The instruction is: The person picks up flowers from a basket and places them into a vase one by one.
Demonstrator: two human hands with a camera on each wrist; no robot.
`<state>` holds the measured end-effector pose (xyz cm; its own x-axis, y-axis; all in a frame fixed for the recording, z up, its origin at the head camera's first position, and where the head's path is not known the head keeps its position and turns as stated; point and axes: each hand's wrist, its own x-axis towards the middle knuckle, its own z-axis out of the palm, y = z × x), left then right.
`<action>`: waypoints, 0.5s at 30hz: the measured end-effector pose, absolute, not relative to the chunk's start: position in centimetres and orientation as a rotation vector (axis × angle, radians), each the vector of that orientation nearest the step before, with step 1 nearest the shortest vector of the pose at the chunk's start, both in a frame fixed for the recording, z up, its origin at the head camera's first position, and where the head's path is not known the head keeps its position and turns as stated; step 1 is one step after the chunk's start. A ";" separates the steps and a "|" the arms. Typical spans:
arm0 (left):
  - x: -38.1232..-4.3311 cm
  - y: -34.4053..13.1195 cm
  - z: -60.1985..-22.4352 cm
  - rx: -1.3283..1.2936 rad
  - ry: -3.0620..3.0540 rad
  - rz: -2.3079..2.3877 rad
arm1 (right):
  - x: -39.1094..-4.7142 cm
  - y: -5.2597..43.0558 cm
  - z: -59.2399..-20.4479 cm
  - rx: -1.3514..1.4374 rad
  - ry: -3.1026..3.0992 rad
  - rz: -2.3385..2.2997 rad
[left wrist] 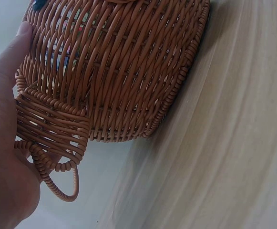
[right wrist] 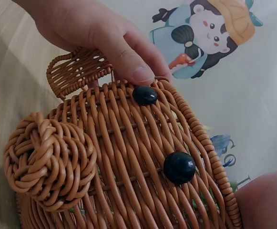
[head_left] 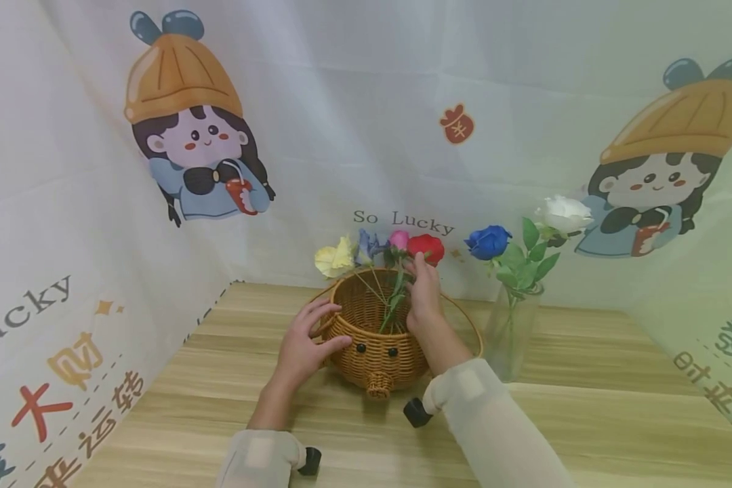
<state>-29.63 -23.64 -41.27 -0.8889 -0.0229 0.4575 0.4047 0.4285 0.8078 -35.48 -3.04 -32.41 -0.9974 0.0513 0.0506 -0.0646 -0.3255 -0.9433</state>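
Note:
A brown wicker basket point(head_left: 372, 366) with black bead eyes and a woven snout stands on the table. My left hand point(head_left: 308, 342) holds its left side, thumb on the front beside an eye point(right wrist: 145, 95) and other fingers around the small woven ear point(left wrist: 52, 124). From the basket rise a yellow flower point(head_left: 335, 257), a blue-violet flower point(head_left: 368, 247), a pink bud point(head_left: 398, 239) and a red flower point(head_left: 427, 249). My right hand point(head_left: 430, 308) is at the basket's right rim, its fingertips at the red flower's underside. Its thumb and that flower's stem are hidden.
Right of the basket stands a clear vase point(head_left: 512, 339) holding a blue rose point(head_left: 488, 242) and a white rose point(head_left: 564, 213). The basket's thin handle point(head_left: 472, 318) hangs down on the right. A printed cloth point(head_left: 341, 135) walls the wooden table point(head_left: 189, 407) at back and sides.

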 end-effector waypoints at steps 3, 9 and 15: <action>-29.7 -23.6 -41.3 -0.327 -2.287 -1.449 | -35.3 -2.9 -32.5 0.073 -1.788 2.490; -29.6 -23.6 -41.3 -0.321 -2.286 -1.457 | -34.7 -2.7 -32.3 0.125 -1.790 2.474; -29.8 -23.6 -41.4 -0.315 -2.293 -1.444 | -34.1 -2.6 -32.2 0.162 -1.779 2.458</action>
